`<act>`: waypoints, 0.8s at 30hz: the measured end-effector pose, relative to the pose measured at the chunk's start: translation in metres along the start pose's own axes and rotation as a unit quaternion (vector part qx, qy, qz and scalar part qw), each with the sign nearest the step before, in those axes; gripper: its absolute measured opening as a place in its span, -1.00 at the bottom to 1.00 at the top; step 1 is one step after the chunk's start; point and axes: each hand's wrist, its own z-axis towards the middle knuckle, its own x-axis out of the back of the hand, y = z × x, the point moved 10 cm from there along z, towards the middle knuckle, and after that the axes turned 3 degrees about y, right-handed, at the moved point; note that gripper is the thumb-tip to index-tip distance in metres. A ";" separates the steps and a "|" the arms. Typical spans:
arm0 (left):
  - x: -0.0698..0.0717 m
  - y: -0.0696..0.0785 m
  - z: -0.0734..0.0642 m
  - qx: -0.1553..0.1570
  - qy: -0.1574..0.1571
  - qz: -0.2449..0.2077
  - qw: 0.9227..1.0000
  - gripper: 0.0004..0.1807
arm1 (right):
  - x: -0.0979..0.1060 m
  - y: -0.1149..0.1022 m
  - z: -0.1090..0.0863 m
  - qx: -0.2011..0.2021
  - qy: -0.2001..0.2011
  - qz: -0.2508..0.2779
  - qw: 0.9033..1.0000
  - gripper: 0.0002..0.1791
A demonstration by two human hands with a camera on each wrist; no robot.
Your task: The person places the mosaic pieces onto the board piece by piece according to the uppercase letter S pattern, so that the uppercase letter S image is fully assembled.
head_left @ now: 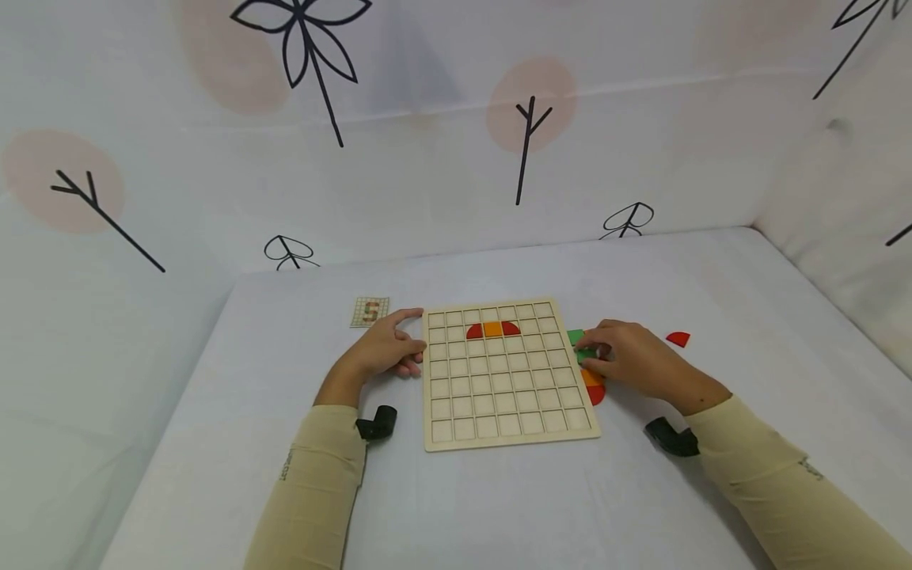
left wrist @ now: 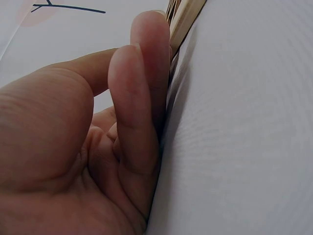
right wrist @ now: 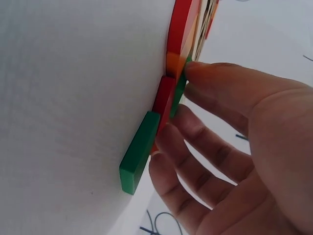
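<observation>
A wooden grid board [head_left: 479, 408] lies flat on the table. In its second row sit an orange square tile [head_left: 492, 329] and two red quarter-round tiles, one on either side. My left hand [head_left: 385, 348] touches the board's left edge with thumb and index finger, the other fingers loosely bent. At the right edge my right hand [head_left: 630, 356] pinches a green tile [right wrist: 180, 93] between thumb and fingertips. Around it lie another green tile [right wrist: 139, 147], a red tile [right wrist: 164, 98] and orange and red ones [head_left: 595, 394], partly hidden by the hand.
A small pattern card [head_left: 370, 311] with a coloured figure on a grid lies left of the board's upper corner. One red quarter-round tile [head_left: 679, 339] lies apart, beyond the right hand. Behind the white table [head_left: 499, 507] hangs a printed cloth [head_left: 442, 174].
</observation>
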 end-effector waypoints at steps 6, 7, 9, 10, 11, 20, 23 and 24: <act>0.000 0.001 -0.001 -0.002 0.000 0.000 1.000 -0.26 | 0.001 -0.001 -0.001 0.000 -0.006 -0.009 1.000 -0.75; 0.000 0.001 -0.001 -0.002 -0.001 0.000 1.000 -0.26 | 0.002 -0.001 -0.001 0.000 -0.006 -0.010 1.000 -0.75; 0.000 0.002 -0.002 -0.003 -0.001 0.001 1.000 -0.26 | 0.003 -0.001 -0.001 0.002 -0.007 -0.011 1.000 -0.74; 0.000 0.003 -0.002 -0.003 -0.001 0.000 1.000 -0.26 | 0.003 -0.002 -0.002 0.004 -0.008 -0.011 1.000 -0.74; 0.000 0.003 -0.002 -0.004 -0.001 0.000 1.000 -0.26 | 0.004 -0.002 -0.002 0.007 -0.009 -0.012 1.000 -0.73; 0.000 0.002 -0.002 -0.001 -0.002 -0.002 1.000 -0.26 | 0.009 -0.008 -0.005 0.021 -0.012 -0.022 0.999 -0.69; -0.001 0.002 -0.002 -0.001 -0.001 -0.002 1.000 -0.26 | 0.010 -0.011 -0.006 0.026 -0.010 -0.027 0.999 -0.70; -0.001 0.002 -0.002 -0.001 -0.001 -0.001 1.000 -0.26 | 0.010 -0.011 -0.006 0.028 -0.009 -0.028 0.999 -0.70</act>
